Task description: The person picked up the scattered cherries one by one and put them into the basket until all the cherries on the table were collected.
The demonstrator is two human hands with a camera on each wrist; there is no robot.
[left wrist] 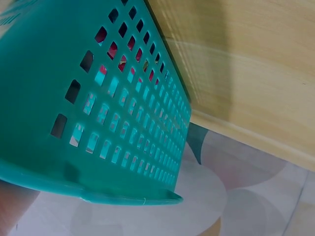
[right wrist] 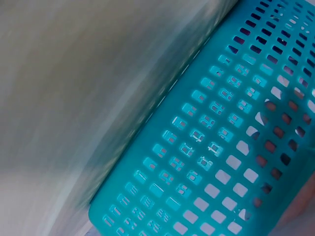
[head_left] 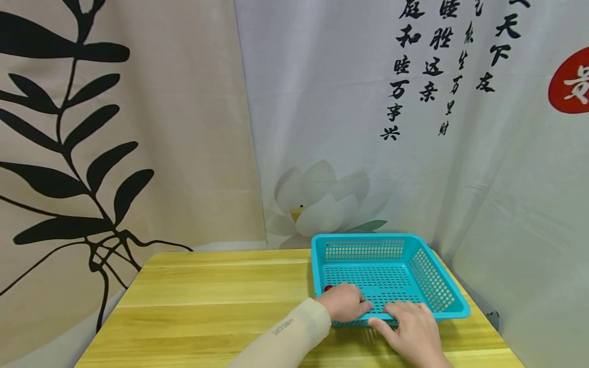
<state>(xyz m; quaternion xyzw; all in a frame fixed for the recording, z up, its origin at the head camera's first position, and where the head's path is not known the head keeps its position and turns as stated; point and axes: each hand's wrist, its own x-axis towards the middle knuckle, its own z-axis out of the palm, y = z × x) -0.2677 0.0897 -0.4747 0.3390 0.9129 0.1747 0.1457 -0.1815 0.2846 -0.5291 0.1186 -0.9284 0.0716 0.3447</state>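
A blue-green plastic basket (head_left: 382,278) with slotted walls stands on the wooden table. My right hand (head_left: 411,329) grips its near rim, the thumb outside and the fingers over the inner side. Skin shows through the slots of the basket wall (right wrist: 192,147) in the right wrist view. Reaching over the near left corner, my left hand (head_left: 346,302) is down inside the basket, its thumb close to the near rim. A small red thing (head_left: 328,288) peeks out beside it. Red also shows through the slots of the left wall (left wrist: 123,83). I cannot tell what the left fingers hold.
The basket stands near the right edge of the wooden table (head_left: 207,296). Behind the table hangs a pale cloth (head_left: 184,128) printed with leaves, a lotus and characters. More cloth (head_left: 529,204) hangs close along the right side.
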